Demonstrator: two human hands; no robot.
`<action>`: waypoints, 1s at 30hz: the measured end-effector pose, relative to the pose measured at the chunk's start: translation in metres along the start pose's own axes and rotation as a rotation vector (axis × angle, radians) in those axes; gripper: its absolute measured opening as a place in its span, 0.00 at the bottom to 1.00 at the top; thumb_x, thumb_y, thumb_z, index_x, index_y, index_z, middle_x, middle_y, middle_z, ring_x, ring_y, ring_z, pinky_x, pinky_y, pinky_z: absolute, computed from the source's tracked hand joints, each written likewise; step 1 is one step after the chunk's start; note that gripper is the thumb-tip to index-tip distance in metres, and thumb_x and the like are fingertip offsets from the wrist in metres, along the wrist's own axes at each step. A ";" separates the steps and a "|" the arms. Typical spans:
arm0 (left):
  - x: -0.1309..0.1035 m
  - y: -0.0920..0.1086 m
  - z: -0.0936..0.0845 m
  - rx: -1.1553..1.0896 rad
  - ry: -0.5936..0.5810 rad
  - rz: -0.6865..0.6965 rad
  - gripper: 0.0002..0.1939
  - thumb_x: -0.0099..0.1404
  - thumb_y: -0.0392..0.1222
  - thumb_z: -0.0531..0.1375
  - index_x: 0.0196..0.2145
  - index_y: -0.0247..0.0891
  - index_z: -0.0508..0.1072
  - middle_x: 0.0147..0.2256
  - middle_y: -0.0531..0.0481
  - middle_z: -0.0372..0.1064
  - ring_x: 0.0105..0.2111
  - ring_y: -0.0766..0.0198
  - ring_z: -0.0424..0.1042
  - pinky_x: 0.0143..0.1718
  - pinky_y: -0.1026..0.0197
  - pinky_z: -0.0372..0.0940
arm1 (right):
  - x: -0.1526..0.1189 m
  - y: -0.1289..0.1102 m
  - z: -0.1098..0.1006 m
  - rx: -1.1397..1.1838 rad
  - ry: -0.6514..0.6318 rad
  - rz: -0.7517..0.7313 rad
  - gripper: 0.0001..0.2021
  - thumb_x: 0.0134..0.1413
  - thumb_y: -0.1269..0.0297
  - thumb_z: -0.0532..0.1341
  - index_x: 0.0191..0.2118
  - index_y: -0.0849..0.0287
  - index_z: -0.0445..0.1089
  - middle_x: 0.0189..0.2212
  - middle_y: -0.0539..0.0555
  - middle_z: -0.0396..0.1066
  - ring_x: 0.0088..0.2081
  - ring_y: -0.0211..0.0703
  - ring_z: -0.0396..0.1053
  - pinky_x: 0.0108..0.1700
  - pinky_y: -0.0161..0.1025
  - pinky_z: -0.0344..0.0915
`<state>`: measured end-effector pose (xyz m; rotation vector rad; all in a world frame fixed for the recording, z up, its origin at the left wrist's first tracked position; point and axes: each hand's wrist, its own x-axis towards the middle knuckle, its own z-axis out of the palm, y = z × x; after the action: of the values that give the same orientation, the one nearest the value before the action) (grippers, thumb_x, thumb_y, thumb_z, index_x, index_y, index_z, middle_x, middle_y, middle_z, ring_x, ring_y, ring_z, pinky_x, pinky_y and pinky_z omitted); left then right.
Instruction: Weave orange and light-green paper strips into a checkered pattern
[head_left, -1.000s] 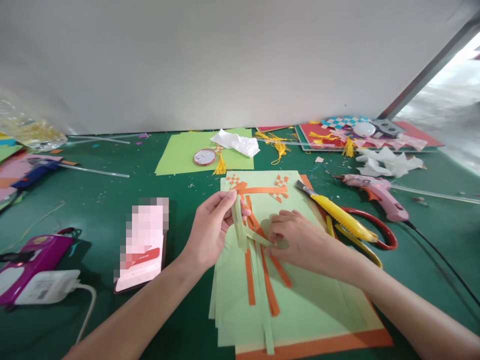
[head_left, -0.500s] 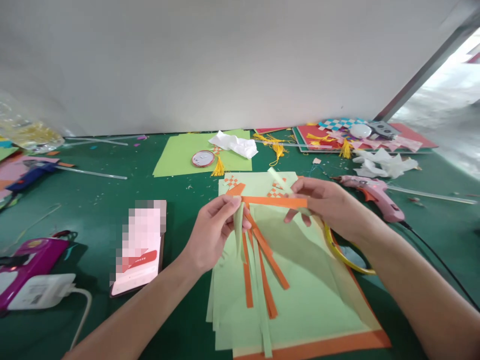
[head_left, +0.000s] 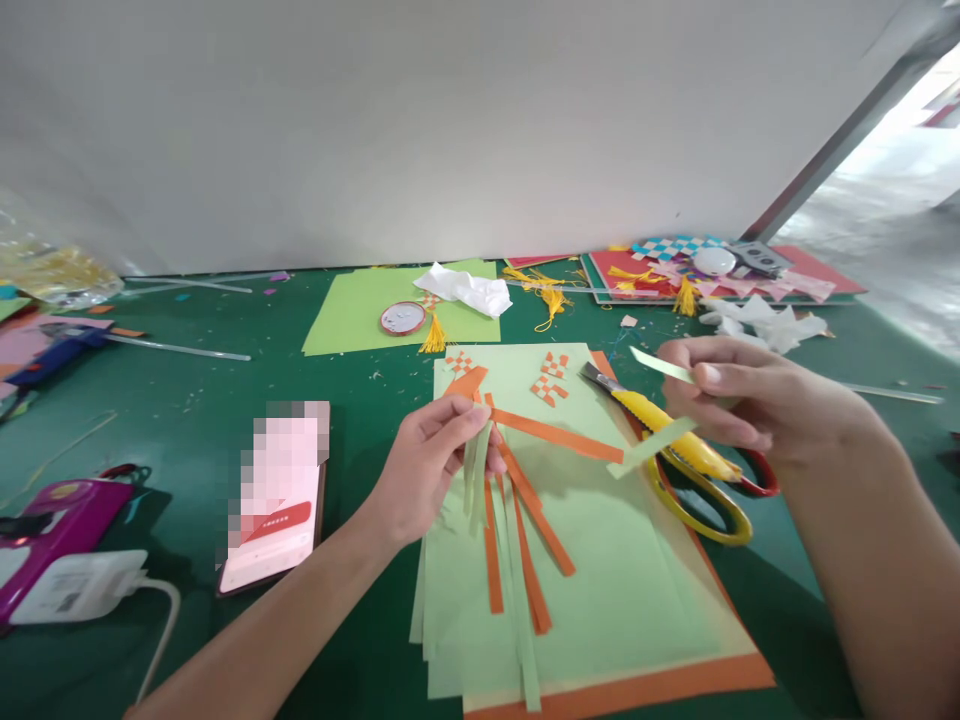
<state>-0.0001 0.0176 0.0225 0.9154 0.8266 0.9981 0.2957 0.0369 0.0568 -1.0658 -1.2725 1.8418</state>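
My left hand (head_left: pixel 431 470) pinches a small bundle of paper strips above the stacked pale green sheets (head_left: pixel 622 580). Within its fingers are a long orange strip (head_left: pixel 559 434) pointing right and folded light green strips (head_left: pixel 475 470). My right hand (head_left: pixel 750 395) is closed on a light green paper strip (head_left: pixel 660 366), whose end sticks out leftward. A green length (head_left: pixel 652 448) hangs under that hand, its lower end by the orange strip's tip. More orange strips (head_left: pixel 534 510) fan out below the left hand. Small orange-and-white checkered pieces (head_left: pixel 550 390) lie on the top sheet.
Yellow-handled scissors (head_left: pixel 739 525) and a yellow cutter (head_left: pixel 649 415) lie under my right hand. A phone (head_left: pixel 281 500) sits left, near a purple power strip (head_left: pixel 67 525). Behind are white tissue (head_left: pixel 465 290), yellow tassels (head_left: pixel 551 300) and a round tin (head_left: pixel 403 318).
My right hand has moved right, away from the left, carrying the green strip. The orange strip now slopes down to the right. The cutter and scissors have come into view.
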 end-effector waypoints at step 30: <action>-0.003 -0.007 0.003 0.227 -0.209 -0.169 0.10 0.64 0.44 0.63 0.29 0.36 0.72 0.28 0.52 0.70 0.30 0.64 0.72 0.39 0.60 0.62 | 0.030 0.033 0.055 0.243 -0.365 0.038 0.13 0.55 0.58 0.64 0.27 0.59 0.64 0.19 0.48 0.70 0.12 0.26 0.55 0.13 0.27 0.40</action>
<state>0.0036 0.0123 0.0175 1.1037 0.8352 0.6576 0.2313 0.0287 0.0286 -0.6471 -1.1898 2.2253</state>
